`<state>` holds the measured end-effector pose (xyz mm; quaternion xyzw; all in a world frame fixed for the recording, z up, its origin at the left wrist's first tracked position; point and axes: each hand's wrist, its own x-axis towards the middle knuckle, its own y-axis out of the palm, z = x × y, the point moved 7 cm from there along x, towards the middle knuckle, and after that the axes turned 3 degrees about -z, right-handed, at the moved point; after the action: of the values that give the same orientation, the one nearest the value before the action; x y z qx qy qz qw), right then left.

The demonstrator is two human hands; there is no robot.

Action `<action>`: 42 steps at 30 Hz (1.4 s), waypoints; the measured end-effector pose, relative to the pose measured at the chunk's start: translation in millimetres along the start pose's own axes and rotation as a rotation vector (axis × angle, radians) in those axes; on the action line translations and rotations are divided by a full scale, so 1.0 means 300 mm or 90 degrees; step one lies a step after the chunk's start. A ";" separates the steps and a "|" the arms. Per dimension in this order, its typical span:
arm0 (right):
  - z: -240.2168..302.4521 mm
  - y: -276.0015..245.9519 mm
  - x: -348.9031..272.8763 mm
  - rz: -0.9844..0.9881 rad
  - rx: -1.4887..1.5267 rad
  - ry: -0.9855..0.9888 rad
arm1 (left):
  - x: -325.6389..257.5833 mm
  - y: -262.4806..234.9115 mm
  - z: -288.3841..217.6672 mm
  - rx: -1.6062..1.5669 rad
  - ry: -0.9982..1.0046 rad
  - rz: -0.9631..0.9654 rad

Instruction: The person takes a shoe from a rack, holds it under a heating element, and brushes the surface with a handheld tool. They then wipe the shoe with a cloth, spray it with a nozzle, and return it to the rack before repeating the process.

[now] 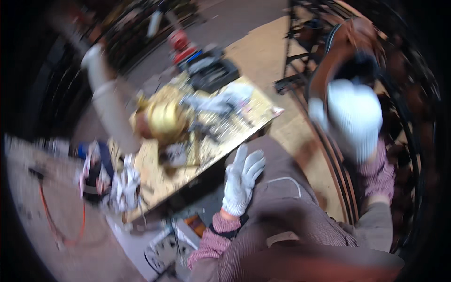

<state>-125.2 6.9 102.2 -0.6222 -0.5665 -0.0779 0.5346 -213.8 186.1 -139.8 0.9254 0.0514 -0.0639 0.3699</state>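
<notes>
Both my hands wear white knit gloves, and the whole picture is smeared by motion. My left hand is flat with its fingers spread and holds nothing. It hovers just off the near edge of a wooden workbench. My right hand is raised at the right, curled and blurred, right below a brown curved piece with a dark part on it. Whether that hand grips the piece is not clear. A shiny golden round vessel sits in the middle of the bench.
The bench carries a pale rag or glove, crumpled white cloth and small metal bits. A black case and a red object lie beyond it. A grey tube slants at left. An orange cable runs over the floor.
</notes>
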 end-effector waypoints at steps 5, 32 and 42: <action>0.434 -0.043 -0.220 0.293 0.615 -0.278 | -0.106 -0.171 -0.026 -0.291 0.008 -0.193; 0.482 -0.135 -0.164 0.608 1.331 -0.702 | -0.198 -0.951 -0.062 -0.623 0.141 -0.054; 0.535 0.232 -0.105 0.449 0.578 -0.398 | -0.296 -0.878 0.137 -0.779 0.050 0.030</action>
<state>-162.9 123.0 -26.9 -0.4766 -0.4335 0.5336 0.5479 -342.1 343.4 -334.1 0.5480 0.0720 0.0194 0.8332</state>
